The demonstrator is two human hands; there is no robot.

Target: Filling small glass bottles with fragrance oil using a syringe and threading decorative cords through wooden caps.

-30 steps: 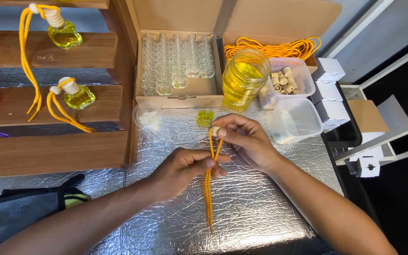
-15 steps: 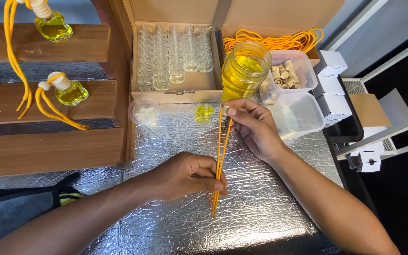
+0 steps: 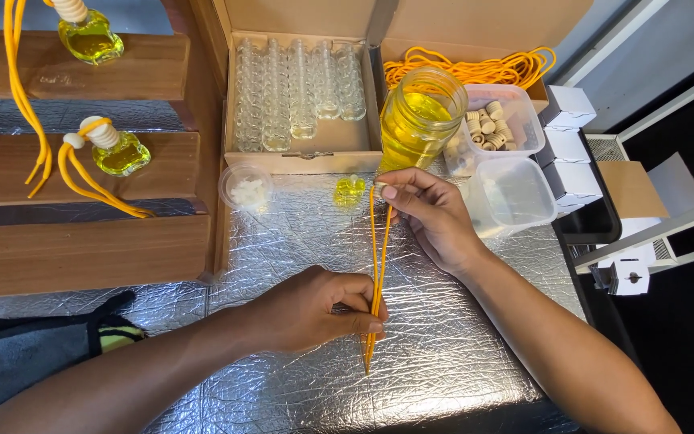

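1. The right hand [image 3: 431,213] pinches the top of a doubled yellow cord [image 3: 377,273] between its fingers [image 3: 395,193].
2. The left hand [image 3: 315,309] pinches the same cord lower down, its ends touching the foil-covered surface [image 3: 459,354].
3. Bare foil lies around the cord on both sides.
4. Just beyond the right hand stand a jar of yellow liquid [image 3: 419,120], a small yellow bottle [image 3: 349,190] and a box of empty glass bottles [image 3: 299,92].
5. A wooden rack [image 3: 82,249] closes off the left.

jar [image 3: 421,120] behind cord [image 3: 377,265], bottles [image 3: 299,88] left
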